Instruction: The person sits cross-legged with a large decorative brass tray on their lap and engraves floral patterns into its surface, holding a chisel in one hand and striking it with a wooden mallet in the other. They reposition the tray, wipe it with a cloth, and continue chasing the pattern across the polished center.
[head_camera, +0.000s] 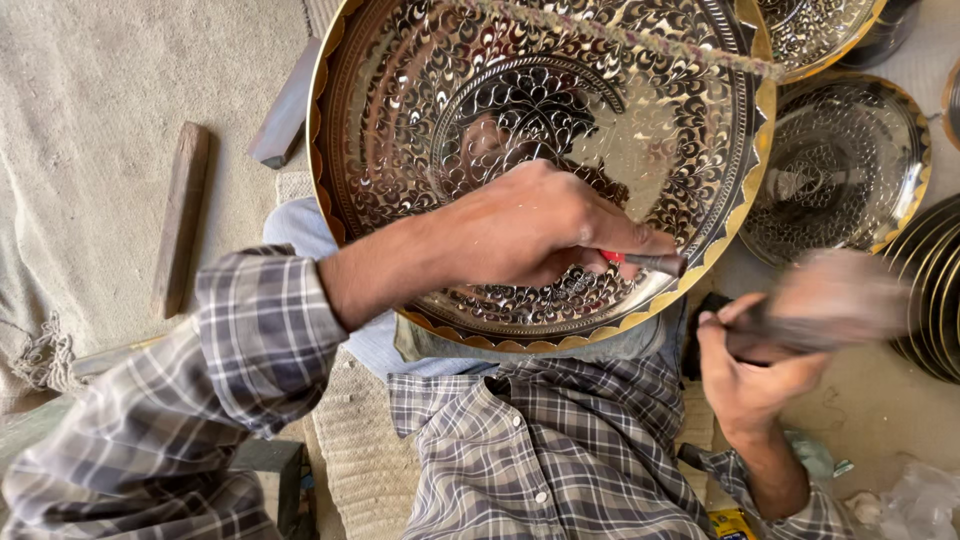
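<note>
Engraved brass tray (540, 100), large, round, fills upper centre of frame, lower rim resting on person's lap. Left hand (530, 230) closed around one chisel (655, 263), tip at tray's lower right rim. Right hand (750, 375), lower right, grips one hammer (830, 300), blurred. Three more engraved trays at right: one (840, 165) beside big tray, one (815, 30) at top, one dark stack (935, 290) at edge. Two wooden bars upper left: one (180, 215), another (285, 110).

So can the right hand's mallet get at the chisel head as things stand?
Probably yes. The right hand holds the blurred mallet just beside the chisel, whose end sticks out past the left hand over the engraved tray's rim; nothing lies between.
</note>
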